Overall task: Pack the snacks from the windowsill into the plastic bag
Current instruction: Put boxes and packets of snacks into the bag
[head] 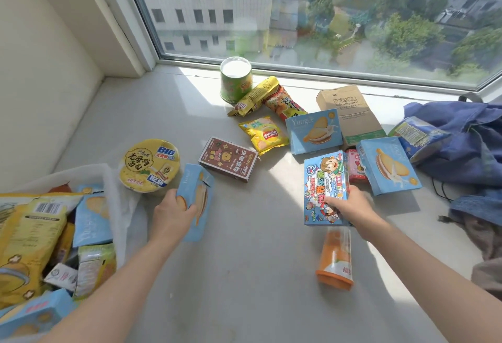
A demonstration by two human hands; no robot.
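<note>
My left hand grips a light blue sandwich-biscuit box just right of the white plastic bag, which holds several snack packs. My right hand holds a blue cartoon-printed box upright above an orange tube lying on the sill. On the windowsill lie a yellow noodle bowl, a brown bear box, a yellow chip bag, two more blue biscuit boxes, a pink pack, a green cup and two snack packets.
A brown cardboard box stands near the window. Blue cloth bags are heaped at the right, with a blue snack pack on them. The window glass borders the back, and a wall the left.
</note>
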